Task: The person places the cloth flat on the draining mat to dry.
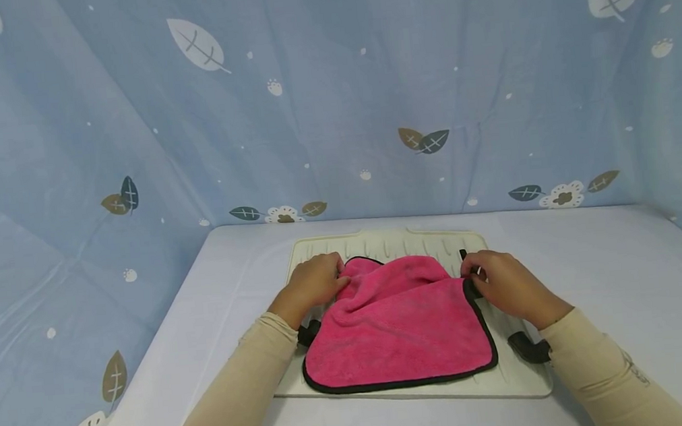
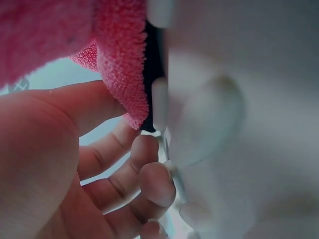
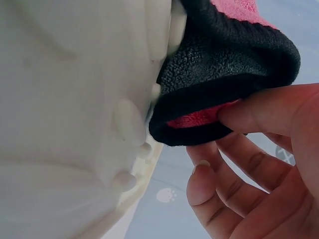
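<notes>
A pink plush towel [image 1: 400,336] with black edging and a dark grey underside lies rumpled on a cream ribbed board [image 1: 514,377]. At its far left edge, my left hand [image 1: 315,279] pinches the cloth; the left wrist view has the thumb on the pink pile [image 2: 122,64] and fingers behind it. My right hand [image 1: 502,283] pinches the far right corner. In the right wrist view that corner is folded over, with its black border [image 3: 199,107] and a strip of pink under the thumb. The towel's near edge lies flat on the board.
The board rests on a table with a white cover [image 1: 614,270]. A blue curtain [image 1: 330,92] with leaf and flower prints hangs behind the table and along its sides. Dark objects [image 1: 529,347] show beneath both wrists.
</notes>
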